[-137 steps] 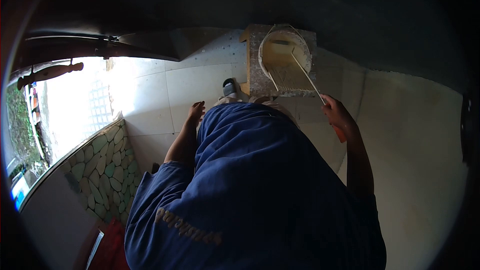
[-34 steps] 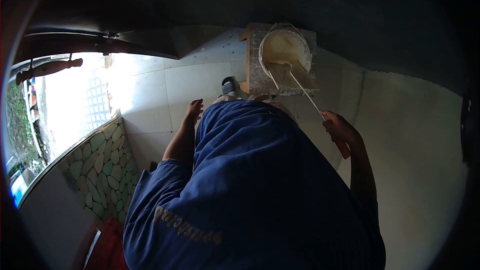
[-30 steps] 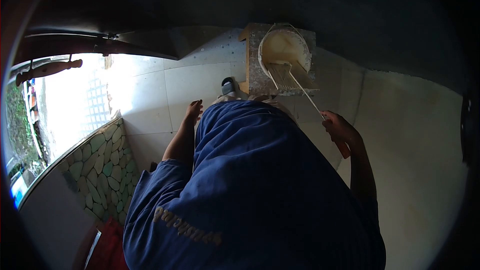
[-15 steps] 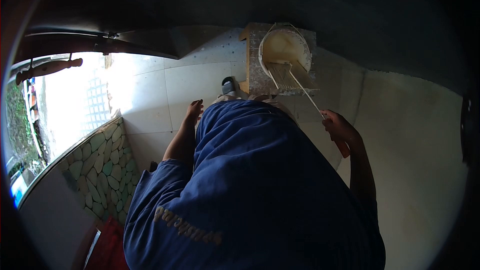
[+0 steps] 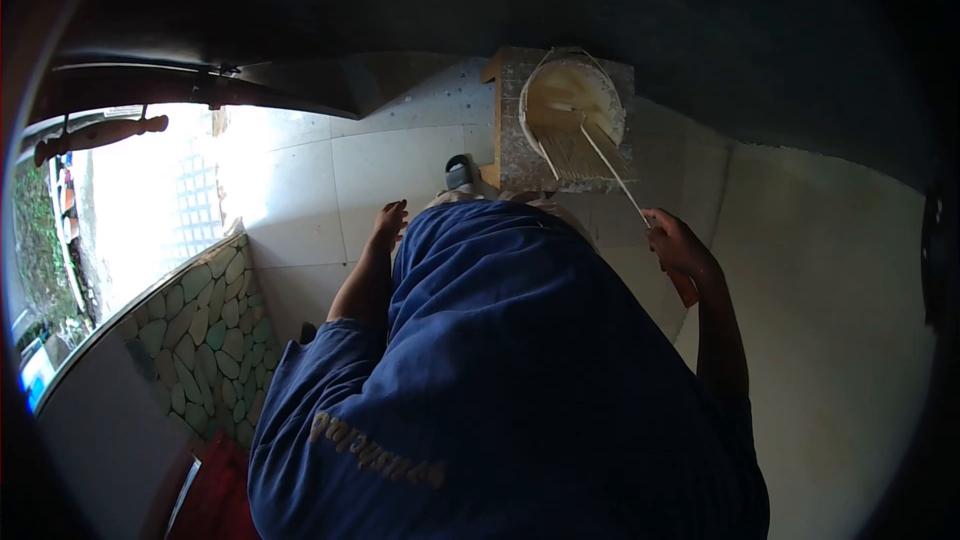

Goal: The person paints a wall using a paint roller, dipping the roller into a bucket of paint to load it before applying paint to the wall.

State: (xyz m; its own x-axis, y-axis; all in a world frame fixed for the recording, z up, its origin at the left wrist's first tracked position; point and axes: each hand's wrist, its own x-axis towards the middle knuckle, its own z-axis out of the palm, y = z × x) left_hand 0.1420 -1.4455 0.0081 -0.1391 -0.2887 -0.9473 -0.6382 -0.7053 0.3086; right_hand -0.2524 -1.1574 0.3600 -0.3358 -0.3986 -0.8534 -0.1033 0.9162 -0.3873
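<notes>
At upper centre, the bent tip of a thin pale orange-handled rod [image 5: 617, 177] reaches over a round cream-smeared bucket [image 5: 535, 90], the right hand [image 5: 677, 242] gripping its handle, seemingly for reach, while the left hand [image 5: 391, 224], mid-frame, hangs loosely curled, holding nothing.

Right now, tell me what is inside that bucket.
The bucket holds pale liquid; a ribbed panel and a rod reach in from the near side. The liquid hides the bottom.

The right hand [image 5: 678, 244] grips a thin-rod tool [image 5: 616, 173] reaching into a bucket [image 5: 612, 92].
</notes>
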